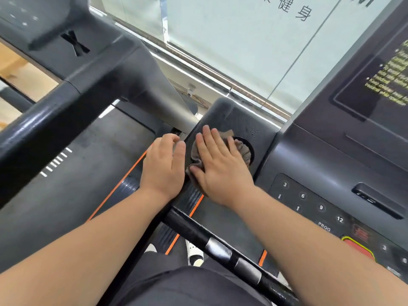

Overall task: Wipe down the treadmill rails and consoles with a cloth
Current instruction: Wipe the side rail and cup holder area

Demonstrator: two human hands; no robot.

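cloth (242, 151) 1 (under flat right hand (220, 167)) | left hand (164, 165) 1

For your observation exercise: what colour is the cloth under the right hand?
Greyish-brown; the cloth shows best in the head view.

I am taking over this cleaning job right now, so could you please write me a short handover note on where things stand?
Right hand: flat, pressing the cloth onto the cup-holder tray left of the console.
Left hand: holds nothing, fingers relaxed, at the tray's left edge.
Done: the tray wipe is under way; the picture does not show what else was wiped.
Left, as far as I can judge: keypad, handrail, and the neighbouring treadmill's rail.
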